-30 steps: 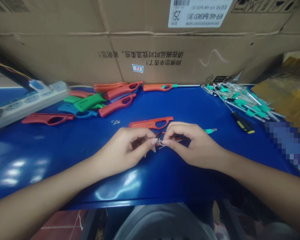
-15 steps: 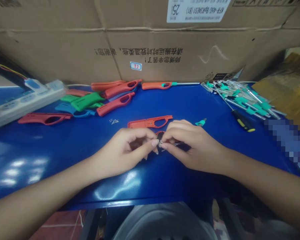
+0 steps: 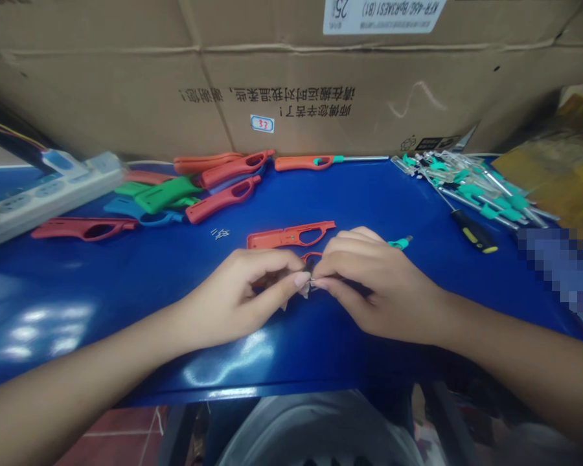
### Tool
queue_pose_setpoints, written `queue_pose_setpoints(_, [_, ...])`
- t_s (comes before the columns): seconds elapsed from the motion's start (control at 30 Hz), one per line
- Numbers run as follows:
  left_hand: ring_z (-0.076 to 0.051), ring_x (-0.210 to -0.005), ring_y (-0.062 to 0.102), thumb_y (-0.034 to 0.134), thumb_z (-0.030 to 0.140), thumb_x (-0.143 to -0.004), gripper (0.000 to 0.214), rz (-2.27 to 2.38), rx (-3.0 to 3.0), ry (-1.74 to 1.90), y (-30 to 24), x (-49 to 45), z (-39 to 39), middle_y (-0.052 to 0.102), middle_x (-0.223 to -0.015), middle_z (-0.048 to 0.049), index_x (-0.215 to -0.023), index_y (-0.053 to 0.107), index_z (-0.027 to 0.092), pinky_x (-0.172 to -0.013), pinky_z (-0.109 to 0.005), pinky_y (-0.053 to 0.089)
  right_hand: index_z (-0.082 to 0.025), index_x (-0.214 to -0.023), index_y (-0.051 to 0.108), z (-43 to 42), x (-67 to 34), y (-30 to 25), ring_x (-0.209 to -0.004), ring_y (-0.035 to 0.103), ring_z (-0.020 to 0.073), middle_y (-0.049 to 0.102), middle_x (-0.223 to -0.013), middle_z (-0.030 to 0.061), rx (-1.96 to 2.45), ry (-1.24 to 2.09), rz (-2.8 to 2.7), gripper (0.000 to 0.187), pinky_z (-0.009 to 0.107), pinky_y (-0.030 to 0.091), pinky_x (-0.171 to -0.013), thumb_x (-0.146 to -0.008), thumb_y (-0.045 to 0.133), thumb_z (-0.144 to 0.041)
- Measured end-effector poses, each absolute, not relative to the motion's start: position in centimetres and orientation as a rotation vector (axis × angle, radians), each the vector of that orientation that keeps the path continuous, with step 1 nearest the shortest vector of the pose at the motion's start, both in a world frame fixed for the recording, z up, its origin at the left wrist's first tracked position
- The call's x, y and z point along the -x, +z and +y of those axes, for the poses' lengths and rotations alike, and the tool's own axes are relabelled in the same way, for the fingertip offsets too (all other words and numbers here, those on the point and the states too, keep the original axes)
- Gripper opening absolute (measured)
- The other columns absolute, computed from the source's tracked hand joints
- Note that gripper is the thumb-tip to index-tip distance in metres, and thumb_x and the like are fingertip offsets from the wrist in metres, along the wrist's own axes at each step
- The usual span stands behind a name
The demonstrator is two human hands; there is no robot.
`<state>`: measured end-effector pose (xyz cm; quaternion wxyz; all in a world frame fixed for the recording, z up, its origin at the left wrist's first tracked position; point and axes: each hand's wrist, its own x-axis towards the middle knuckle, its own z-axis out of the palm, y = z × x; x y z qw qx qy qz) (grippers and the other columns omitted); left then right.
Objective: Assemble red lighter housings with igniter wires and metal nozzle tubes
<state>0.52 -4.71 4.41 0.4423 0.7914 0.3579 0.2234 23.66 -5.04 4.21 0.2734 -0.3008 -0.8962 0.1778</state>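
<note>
My left hand [image 3: 252,291] and my right hand [image 3: 374,285] meet at the middle of the blue table [image 3: 126,304], fingertips pinched together on a small metal wire part [image 3: 309,282]. Beneath the hands lies a red lighter piece, mostly hidden. A green nozzle tip [image 3: 399,243] pokes out behind my right hand. Just beyond the fingers lies an orange lighter shell half [image 3: 291,235]. A few tiny screws [image 3: 220,233] lie to its left.
A pile of red, green and blue lighter shells [image 3: 184,191] sits at the back left, an assembled orange lighter [image 3: 320,161] at the back. Green-tipped metal tubes [image 3: 471,188] and a black-yellow screwdriver [image 3: 471,232] lie right. A power strip [image 3: 43,194] lies left; cardboard boxes [image 3: 291,77] stand behind.
Both hands stayed pinched on the small part, working it slightly. The green nozzle tip behind my right hand shifted a little. The view tilted slightly downward.
</note>
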Motion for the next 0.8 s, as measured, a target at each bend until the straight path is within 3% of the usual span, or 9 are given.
queue_pose_setpoints(0.5, [-0.009, -0.059, 0.058, 0.059, 0.031, -0.099, 0.025, 0.844, -1.641, 0.489, 4.79, -0.88, -4.65, 0.067, -0.072, -0.0019, -0.086, 0.072, 0.014, -0.055, -0.018, 0.050, -0.021, -0.086, 0.059, -5.14, -23.73, 4.09, -0.080, 0.056, 0.0176, 0.066, -0.083, 0.0015, 0.875, 0.318, -2.439, 0.021, 0.037, 0.035, -0.079, -0.104, 0.051, -0.026])
queue_pose_setpoints(0.8, [-0.009, -0.057, 0.059, 0.068, 0.041, -0.095, 0.031, 0.724, -1.150, 0.411, 4.29, -0.71, -3.91, 0.072, -0.076, -0.0053, -0.081, 0.073, 0.014, -0.051, -0.018, 0.049, -0.022, -0.091, 0.061, -4.74, -24.01, 4.48, -0.087, 0.062, 0.0140, 0.068, -0.089, -0.0015, 0.851, 0.511, -2.334, 0.009, 0.031, 0.040, -0.085, -0.099, 0.063, -0.021])
